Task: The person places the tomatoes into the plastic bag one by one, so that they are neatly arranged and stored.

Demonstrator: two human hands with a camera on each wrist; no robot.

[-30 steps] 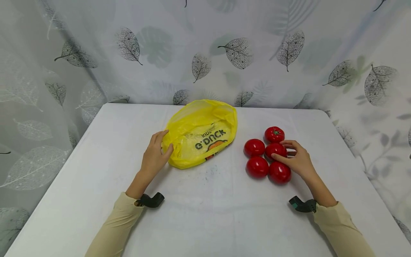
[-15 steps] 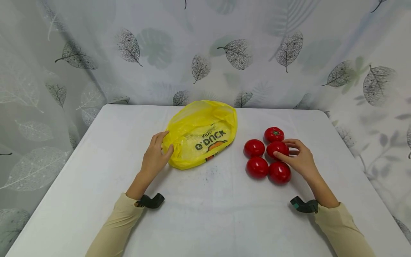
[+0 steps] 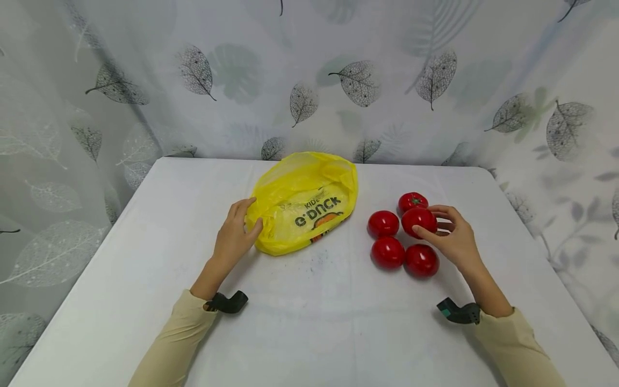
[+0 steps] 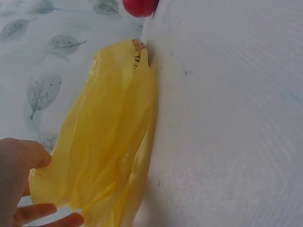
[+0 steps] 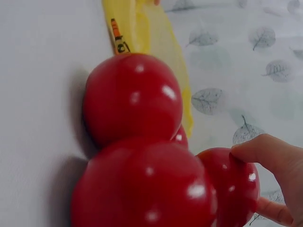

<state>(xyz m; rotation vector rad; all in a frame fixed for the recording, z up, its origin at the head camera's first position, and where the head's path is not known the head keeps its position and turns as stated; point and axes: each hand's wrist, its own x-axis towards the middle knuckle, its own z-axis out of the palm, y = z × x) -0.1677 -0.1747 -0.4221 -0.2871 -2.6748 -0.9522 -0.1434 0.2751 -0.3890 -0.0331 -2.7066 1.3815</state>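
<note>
A yellow plastic bag [image 3: 280, 220] with black lettering lies with its mouth spread wide on the table. My left hand [image 3: 233, 234] holds its left edge between thumb and fingers; the left wrist view shows the thin film [image 4: 109, 118] by the fingertips. On the right, my right hand [image 3: 452, 236] grips a shiny red tomato [image 3: 418, 221] from its right side, slightly raised among the others. Around it sit a tomato with a green stem [image 3: 413, 202] behind, one to the left [image 3: 383, 223], and two in front, a left one [image 3: 388, 252] and a right one [image 3: 422, 260].
A white cloth covers the table [image 3: 309, 322]. Behind it hangs a leaf-print curtain [image 3: 261, 75]. Each wrist wears a black camera mount, one on the left [image 3: 228, 302] and one on the right [image 3: 458, 312].
My right hand has lifted its tomato slightly upward from the cluster. The left hand and the bag stay nearly where they were.
</note>
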